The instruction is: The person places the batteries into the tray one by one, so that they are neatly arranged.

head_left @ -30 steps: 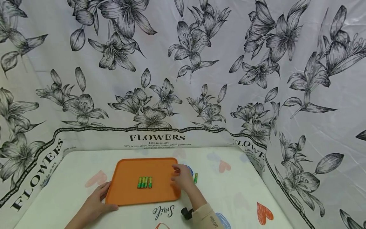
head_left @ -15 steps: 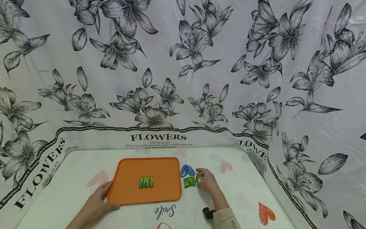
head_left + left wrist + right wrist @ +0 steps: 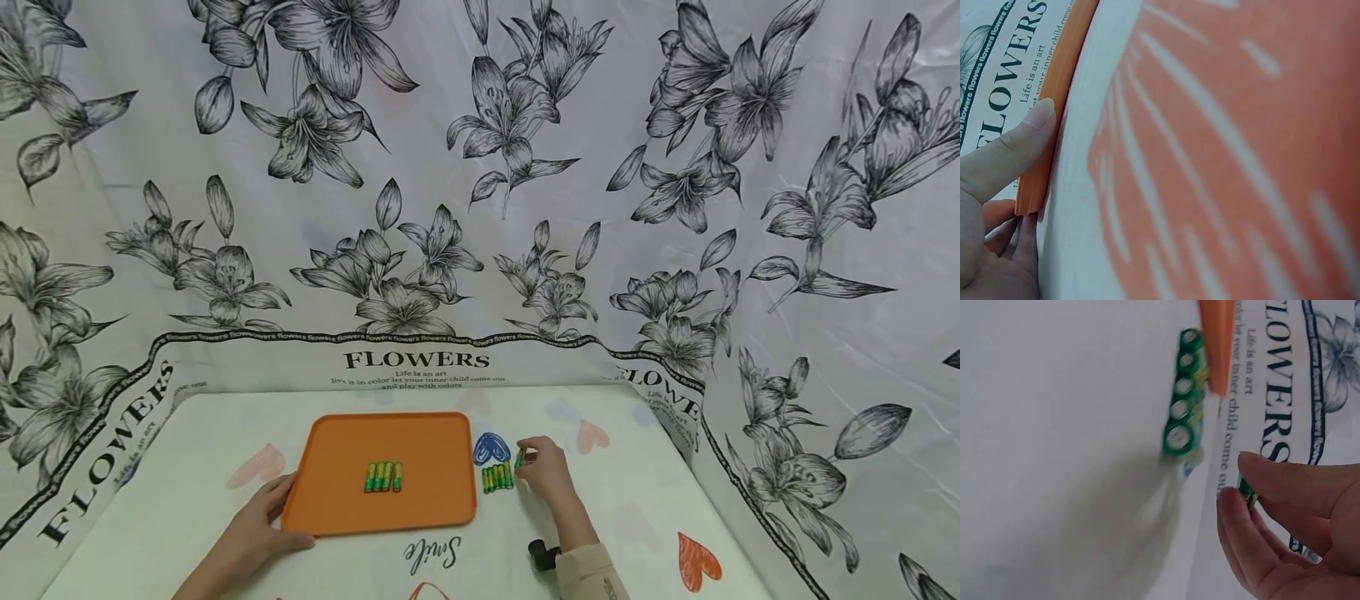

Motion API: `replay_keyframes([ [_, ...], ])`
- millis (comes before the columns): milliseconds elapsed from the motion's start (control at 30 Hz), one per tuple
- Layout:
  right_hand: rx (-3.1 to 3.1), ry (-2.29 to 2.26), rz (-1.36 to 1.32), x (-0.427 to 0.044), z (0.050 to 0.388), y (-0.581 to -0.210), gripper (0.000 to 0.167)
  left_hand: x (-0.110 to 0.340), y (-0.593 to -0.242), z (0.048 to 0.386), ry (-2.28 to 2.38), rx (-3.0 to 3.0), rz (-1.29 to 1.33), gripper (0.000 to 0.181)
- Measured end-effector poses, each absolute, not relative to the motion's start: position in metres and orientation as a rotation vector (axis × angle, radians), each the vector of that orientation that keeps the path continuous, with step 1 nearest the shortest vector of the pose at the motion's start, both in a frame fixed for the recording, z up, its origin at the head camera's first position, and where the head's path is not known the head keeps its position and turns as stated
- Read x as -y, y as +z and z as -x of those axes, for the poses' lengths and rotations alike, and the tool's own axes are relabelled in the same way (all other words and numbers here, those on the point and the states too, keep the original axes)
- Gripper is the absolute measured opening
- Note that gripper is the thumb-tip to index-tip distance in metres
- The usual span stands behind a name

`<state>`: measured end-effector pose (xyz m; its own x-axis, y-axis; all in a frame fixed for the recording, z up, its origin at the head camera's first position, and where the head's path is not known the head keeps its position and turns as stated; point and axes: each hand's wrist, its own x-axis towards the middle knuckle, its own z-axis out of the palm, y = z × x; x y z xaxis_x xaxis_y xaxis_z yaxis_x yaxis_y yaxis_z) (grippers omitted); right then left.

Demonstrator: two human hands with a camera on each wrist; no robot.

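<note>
An orange tray (image 3: 427,500) lies on the table with several green-and-yellow batteries (image 3: 384,477) side by side near its middle. My left hand (image 3: 251,533) grips the tray's near left corner; in the left wrist view the thumb of that hand (image 3: 997,169) lies on the tray's rim (image 3: 1063,81), with fingers beneath. Right of the tray my right hand (image 3: 549,473) pinches one battery (image 3: 520,457) between thumb and fingers. In the right wrist view the hand (image 3: 1297,525) mostly hides that battery (image 3: 1245,487). A row of several batteries (image 3: 1180,409) stands just beside it on the table.
A white tablecloth (image 3: 637,533) printed with hearts covers the table. Flower-printed sheeting (image 3: 420,192) rises behind and at both sides. A small black object (image 3: 543,555) shows beside the right sleeve (image 3: 588,571).
My right hand has moved from over the tray's right edge to the batteries on the right, and one of them is now lifted in its fingers. The left hand keeps its hold.
</note>
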<state>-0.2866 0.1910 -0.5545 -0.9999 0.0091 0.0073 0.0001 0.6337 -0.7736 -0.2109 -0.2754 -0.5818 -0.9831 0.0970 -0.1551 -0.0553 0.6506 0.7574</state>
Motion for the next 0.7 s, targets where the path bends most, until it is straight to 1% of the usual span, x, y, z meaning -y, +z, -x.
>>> replay_keyframes([
  [133,2.786,1.524,-0.079,-0.17,0.288,-0.54,0.052,0.274,-0.58,0.21,1.258,-2.681,-0.027,0.124],
  [300,2.77,1.665,-0.185,-0.124,0.291,-0.533,0.056,0.275,-0.58,0.211,1.255,-2.663,0.001,0.126],
  [533,2.852,1.606,-0.304,-0.057,0.293,-0.555,0.055,0.277,-0.582,0.211,1.274,-2.675,-0.014,0.125],
  [700,2.949,1.453,-0.361,-0.031,0.292,-0.567,0.055,0.276,-0.582,0.211,1.272,-2.653,0.003,0.126],
])
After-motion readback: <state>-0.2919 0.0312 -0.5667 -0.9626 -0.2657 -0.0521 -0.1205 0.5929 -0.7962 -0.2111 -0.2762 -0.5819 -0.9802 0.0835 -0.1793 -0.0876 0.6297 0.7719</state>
